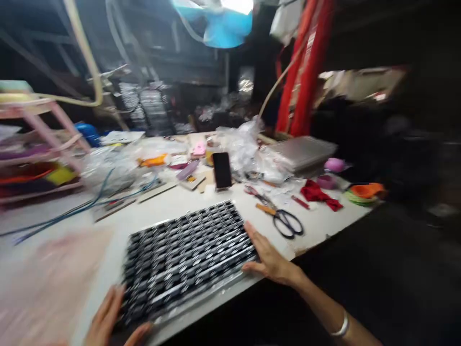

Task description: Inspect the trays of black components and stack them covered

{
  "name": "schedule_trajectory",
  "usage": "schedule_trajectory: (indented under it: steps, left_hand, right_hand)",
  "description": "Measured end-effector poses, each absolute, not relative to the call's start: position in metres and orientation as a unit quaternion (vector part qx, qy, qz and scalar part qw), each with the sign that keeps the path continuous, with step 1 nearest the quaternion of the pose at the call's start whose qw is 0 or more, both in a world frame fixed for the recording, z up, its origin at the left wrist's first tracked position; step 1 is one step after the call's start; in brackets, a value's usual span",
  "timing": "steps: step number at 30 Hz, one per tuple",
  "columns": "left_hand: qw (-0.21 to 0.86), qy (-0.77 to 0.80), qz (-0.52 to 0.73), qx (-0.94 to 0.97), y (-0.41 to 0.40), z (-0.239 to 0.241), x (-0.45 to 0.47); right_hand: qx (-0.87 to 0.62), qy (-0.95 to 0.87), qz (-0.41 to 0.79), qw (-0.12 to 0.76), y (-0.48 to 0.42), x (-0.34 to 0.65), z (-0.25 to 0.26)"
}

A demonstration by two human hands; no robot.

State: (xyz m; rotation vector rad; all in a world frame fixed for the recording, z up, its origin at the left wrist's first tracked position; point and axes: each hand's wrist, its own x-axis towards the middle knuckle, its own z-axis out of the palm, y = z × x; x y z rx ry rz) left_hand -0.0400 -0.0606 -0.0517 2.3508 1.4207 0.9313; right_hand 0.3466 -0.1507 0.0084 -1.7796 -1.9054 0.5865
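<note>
A flat rectangular stack of black-and-silver patterned packets (185,254) lies near the front edge of the white table (158,209). My left hand (111,322) rests against the stack's near left corner, fingers stretched out. My right hand (268,257) presses on its right edge with the fingers laid flat and the thumb along the front side. A silver bangle (341,327) sits on my right wrist. Neither hand has lifted the stack off the table.
Scissors (283,218) with orange and black handles lie right of the stack. A dark phone (222,169) stands upright behind it. A red cloth (319,193), clear plastic bags (241,144), blue cables (82,204), a pink shelf rack (39,144) and a grey stack (300,154) crowd the table.
</note>
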Motion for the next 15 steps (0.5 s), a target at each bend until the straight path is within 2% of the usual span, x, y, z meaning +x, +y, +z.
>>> schedule_trajectory:
  steps: [4, 7, 10, 15]
  left_hand:
    - [0.078, 0.519, 0.251, 0.813, -0.098, -0.020, -0.026]
    - [0.093, 0.537, 0.186, 0.817, -0.101, -0.006, -0.018]
    - [0.111, 0.547, 0.163, 0.814, -0.105, 0.002, -0.015]
    - [0.103, 0.562, 0.176, 0.802, -0.108, 0.005, -0.011]
  right_hand:
    - [-0.623, -0.715, 0.208, 0.239, -0.153, 0.357, -0.014]
    - [-0.624, -0.744, 0.061, 0.229, -0.147, 0.364, -0.020]
    - [-0.591, -0.770, -0.024, 0.239, -0.147, 0.347, -0.005]
    - [-0.460, -0.865, -0.048, 0.194, -0.142, 0.269, 0.019]
